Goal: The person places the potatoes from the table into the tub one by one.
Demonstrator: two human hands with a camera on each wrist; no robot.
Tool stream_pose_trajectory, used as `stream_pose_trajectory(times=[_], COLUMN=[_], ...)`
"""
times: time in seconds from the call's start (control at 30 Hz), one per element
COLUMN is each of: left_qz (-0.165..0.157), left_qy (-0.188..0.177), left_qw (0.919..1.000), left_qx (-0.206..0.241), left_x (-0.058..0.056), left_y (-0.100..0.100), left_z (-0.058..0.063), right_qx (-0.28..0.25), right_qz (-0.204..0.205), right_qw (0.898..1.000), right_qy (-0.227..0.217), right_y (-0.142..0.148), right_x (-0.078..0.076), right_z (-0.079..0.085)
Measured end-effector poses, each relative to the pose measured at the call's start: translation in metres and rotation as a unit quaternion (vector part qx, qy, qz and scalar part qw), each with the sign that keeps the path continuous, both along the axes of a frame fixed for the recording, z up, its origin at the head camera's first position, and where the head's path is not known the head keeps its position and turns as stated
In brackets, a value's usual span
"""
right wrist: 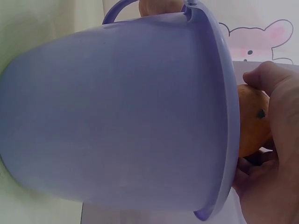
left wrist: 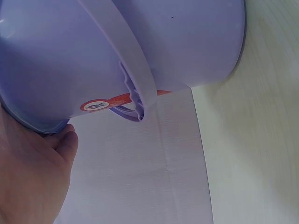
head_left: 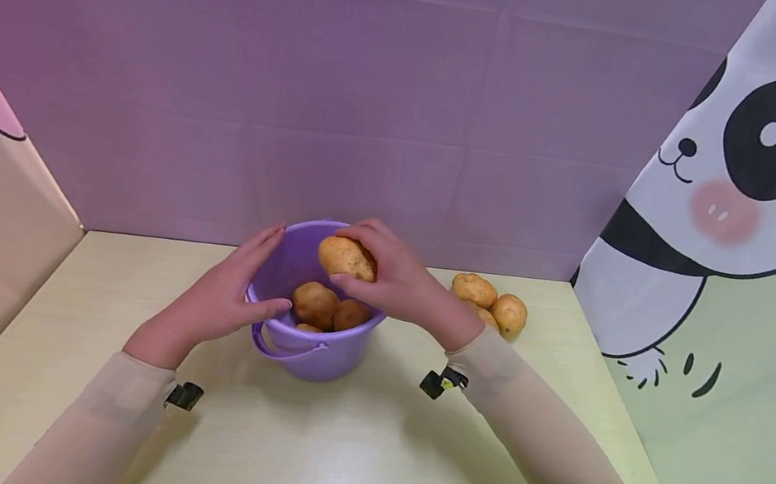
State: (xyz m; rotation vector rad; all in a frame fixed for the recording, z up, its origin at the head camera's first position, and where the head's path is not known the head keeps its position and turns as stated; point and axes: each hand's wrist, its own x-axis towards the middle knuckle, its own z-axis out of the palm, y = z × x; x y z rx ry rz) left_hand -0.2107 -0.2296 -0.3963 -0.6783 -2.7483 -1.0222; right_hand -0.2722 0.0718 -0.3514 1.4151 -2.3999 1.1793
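Note:
A purple bucket (head_left: 333, 355) with a handle stands upright on the table, with potatoes inside, among them a large brown potato (head_left: 315, 304). My left hand (head_left: 222, 293) holds the bucket's left rim, its thumb reaching over the near edge. Above the bucket's opening, my right hand (head_left: 394, 272) grips a potato (head_left: 346, 257) between thumb and fingers. The right wrist view shows this held potato (right wrist: 252, 120) close beside the rim. In the left wrist view the bucket handle (left wrist: 133, 56) hangs against the side.
A small group of potatoes (head_left: 474, 289) lies on the table (head_left: 325, 458) to the right, partly hidden behind my right wrist. A purple cloth wall (head_left: 380, 90) stands behind the table. Printed panels, one with a panda (head_left: 676, 231), close off the sides.

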Motion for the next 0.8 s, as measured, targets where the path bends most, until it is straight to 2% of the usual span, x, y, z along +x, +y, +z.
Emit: stream_pose_trajectory(times=[0.27, 0.5, 0.8], left_qz=[-0.001, -0.002, -0.002], left_qy=[0.000, 0.003, 0.003], left_qw=[1.0000, 0.9999, 0.9999], left_qx=[-0.006, -0.010, -0.011], left_x=[0.000, 0.000, 0.000], left_y=[-0.001, -0.001, -0.001], left_z=[-0.001, -0.001, -0.001], right_qx=[0.035, 0.043, 0.083], right_qz=[0.004, 0.015, 0.002], right_qw=[0.999, 0.999, 0.996], right_qy=[-0.004, -0.004, 0.008], right_y=[-0.010, -0.019, -0.030], right_x=[0.001, 0.002, 0.005], right_z=[0.002, 0.003, 0.009])
